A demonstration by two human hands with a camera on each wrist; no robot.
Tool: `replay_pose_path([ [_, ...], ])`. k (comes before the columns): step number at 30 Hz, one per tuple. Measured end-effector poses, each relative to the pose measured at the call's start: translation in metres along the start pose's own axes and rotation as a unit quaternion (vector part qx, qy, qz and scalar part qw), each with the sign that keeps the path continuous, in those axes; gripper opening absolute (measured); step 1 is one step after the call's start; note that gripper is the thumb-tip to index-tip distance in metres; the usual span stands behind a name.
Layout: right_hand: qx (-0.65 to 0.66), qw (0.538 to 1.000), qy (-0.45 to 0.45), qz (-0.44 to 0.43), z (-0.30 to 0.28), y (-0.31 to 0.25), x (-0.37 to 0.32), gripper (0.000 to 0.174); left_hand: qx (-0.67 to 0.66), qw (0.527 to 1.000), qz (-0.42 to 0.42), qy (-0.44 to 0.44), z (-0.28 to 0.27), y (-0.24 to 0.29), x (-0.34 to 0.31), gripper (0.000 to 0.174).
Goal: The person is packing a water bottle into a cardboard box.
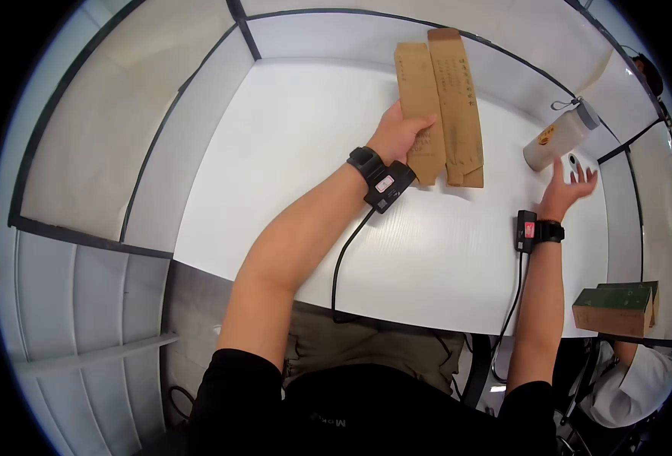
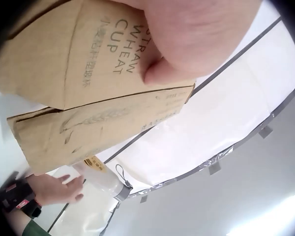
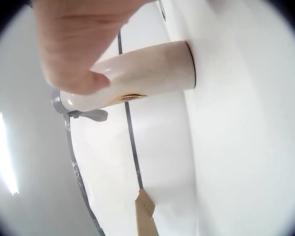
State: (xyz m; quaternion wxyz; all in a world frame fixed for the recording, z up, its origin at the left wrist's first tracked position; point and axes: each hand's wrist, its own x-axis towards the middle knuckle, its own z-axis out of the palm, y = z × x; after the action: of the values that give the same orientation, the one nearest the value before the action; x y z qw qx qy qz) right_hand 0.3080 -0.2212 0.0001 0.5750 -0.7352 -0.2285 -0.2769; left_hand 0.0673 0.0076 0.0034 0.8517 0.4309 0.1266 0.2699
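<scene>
Brown box [image 1: 420, 114]: long, flat-sided, far side of the white surface [image 1: 298, 152]. A second brown box [image 1: 458, 106] lies right against its right edge. My left grip [image 1: 398, 135] holds the first box at its near end, with the thumb pressed on the printed face, as the left wrist view shows.

Cup [image 1: 553, 140]: pale, with a grey lid [image 1: 585, 114] and a strap loop. It looks to be standing on its base, to the right of the boxes and apart from them. My right grip [image 1: 572, 186] is wide, fingers spread, just beside the cup. In the right wrist view one fingertip seems to be at the wall near the lid; I cannot tell whether it touches.

Judgement:
- Close round the cup's middle, not the lid end, or it may tip.
- Keep the left thumb firm so the box doesn't swing into its neighbour.

Green boxes [image 1: 617, 308] sit at the near right edge, well apart.
</scene>
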Motion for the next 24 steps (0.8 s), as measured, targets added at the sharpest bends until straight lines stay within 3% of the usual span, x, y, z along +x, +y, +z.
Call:
replay_pose_path([
  [1,0.025,0.998,0.058,-0.005,-0.001,-0.010,-0.008,0.073,0.001,1.000,0.011,-0.001,-0.002,-0.001,0.001,0.037],
  [4,0.063,0.995,0.014,0.081,-0.003,-0.019,-0.023,0.043,0.003,0.999,0.038,-0.005,-0.003,-0.007,0.006,0.035],
  [5,0.098,0.992,-0.058,0.045,0.002,-0.021,-0.028,0.021,0.007,0.999,0.046,-0.002,-0.004,-0.009,0.007,0.036],
  [6,0.138,0.966,-0.185,0.113,0.002,-0.043,-0.037,0.018,0.012,0.998,0.054,0.002,-0.005,-0.010,0.007,0.036],
  [7,0.155,0.939,-0.294,0.088,0.011,-0.054,-0.043,0.025,0.030,0.997,0.066,0.000,-0.007,-0.013,0.007,0.038],
  [8,0.204,0.891,-0.383,0.133,0.016,-0.065,-0.051,0.032,0.049,0.996,0.078,-0.002,-0.008,-0.016,0.009,0.040],
  [10,0.230,0.832,-0.463,0.202,0.026,-0.079,-0.063,0.037,0.081,0.993,0.086,-0.016,-0.004,-0.018,0.008,0.043],
  [16,0.187,0.825,-0.501,0.183,0.033,-0.080,-0.081,0.034,0.178,0.980,0.086,-0.037,0.010,-0.019,-0.001,0.048],
  [17,0.185,0.841,-0.481,0.166,0.034,-0.079,-0.084,0.032,0.173,0.981,0.077,-0.036,0.012,-0.018,-0.002,0.048],
  [24,0.238,0.822,-0.464,0.230,0.033,-0.085,-0.075,0.033,0.138,0.988,0.043,-0.046,0.018,-0.012,-0.004,0.049],
])
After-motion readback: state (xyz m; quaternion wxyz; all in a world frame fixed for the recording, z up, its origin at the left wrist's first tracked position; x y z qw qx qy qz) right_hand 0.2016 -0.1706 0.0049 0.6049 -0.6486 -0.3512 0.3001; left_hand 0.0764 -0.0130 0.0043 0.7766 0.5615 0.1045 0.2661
